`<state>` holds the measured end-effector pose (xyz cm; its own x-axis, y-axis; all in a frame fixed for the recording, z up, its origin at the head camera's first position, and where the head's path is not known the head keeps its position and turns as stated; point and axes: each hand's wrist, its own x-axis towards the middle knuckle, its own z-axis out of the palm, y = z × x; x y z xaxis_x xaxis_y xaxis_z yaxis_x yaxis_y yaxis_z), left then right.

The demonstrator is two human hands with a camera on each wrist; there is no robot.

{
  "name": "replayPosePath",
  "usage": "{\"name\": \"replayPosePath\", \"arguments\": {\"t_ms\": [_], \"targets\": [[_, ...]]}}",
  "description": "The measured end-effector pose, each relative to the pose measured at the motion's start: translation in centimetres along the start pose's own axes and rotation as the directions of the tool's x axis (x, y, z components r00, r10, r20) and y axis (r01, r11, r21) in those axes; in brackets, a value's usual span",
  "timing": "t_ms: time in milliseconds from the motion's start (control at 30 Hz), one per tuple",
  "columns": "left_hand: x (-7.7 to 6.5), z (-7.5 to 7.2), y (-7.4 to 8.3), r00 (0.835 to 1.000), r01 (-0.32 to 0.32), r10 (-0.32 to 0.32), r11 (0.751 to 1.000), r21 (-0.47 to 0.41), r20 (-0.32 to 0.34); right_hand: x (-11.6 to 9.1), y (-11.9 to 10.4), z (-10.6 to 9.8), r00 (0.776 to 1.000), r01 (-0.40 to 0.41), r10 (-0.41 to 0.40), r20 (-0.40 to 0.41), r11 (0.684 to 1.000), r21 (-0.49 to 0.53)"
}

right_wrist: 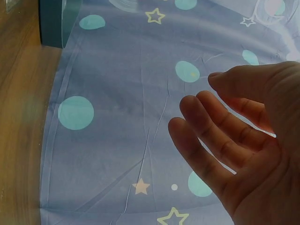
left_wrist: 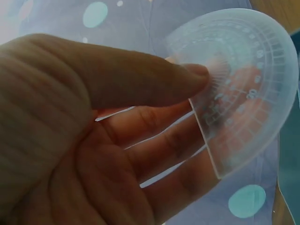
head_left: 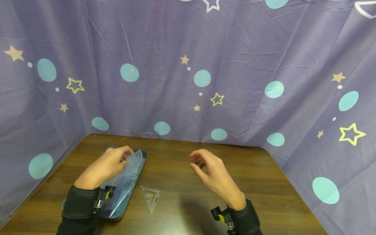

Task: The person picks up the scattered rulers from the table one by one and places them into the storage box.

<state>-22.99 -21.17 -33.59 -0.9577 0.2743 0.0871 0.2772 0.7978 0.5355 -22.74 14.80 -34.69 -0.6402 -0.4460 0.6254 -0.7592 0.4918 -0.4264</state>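
Note:
My left hand [head_left: 107, 164] pinches a clear plastic protractor [left_wrist: 260, 89] between thumb and fingers; its straight edge faces the palm. That hand is over the left part of the table, above a dark blue-green shallow case [head_left: 119, 215]. Clear plastic sheeting [head_left: 124, 189] shows in the case, partly hidden by my wrist. To the right of the case lies a small clear set square [head_left: 151, 207], flat on the wood. My right hand [head_left: 212, 173] is raised over the middle right of the table, fingers loosely bent, with nothing in it.
A brown wooden table [head_left: 176, 163] spreads under both hands. Behind it and along both sides hangs a purple cloth [head_left: 164, 101] with stars and teal dots, meeting the table's edges. Black bands with small cameras are on both wrists.

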Motion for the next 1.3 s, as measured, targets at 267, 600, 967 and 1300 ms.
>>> {"name": "replayPosePath", "arguments": {"t_ms": [267, 600, 967, 1300], "targets": [[0.0, -0.5, -1.8, 0.997, 0.069, -0.068, 0.997, -0.041, 0.029, 0.1, 0.2, -0.5, 1.0, -0.001, 0.001, -0.012, 1.0, -0.024], [-0.2, -1.1, -2.4, 0.996, 0.086, -0.085, 0.996, -0.029, 0.031, 0.1, 0.4, -0.8, 1.0, -0.019, 0.018, -0.017, 0.999, -0.032], [0.0, -0.8, -2.0, 0.996, 0.074, -0.074, 0.997, 0.012, 0.046, -0.1, -0.5, 0.9, 0.991, -0.04, 0.044, 0.125, 0.999, -0.03], [0.1, -0.7, -1.4, 0.996, 0.074, -0.074, 0.997, -0.005, 0.048, -1.0, -3.1, 5.6, 0.89, 0.043, 0.036, 0.455, 0.986, -0.163]]}}
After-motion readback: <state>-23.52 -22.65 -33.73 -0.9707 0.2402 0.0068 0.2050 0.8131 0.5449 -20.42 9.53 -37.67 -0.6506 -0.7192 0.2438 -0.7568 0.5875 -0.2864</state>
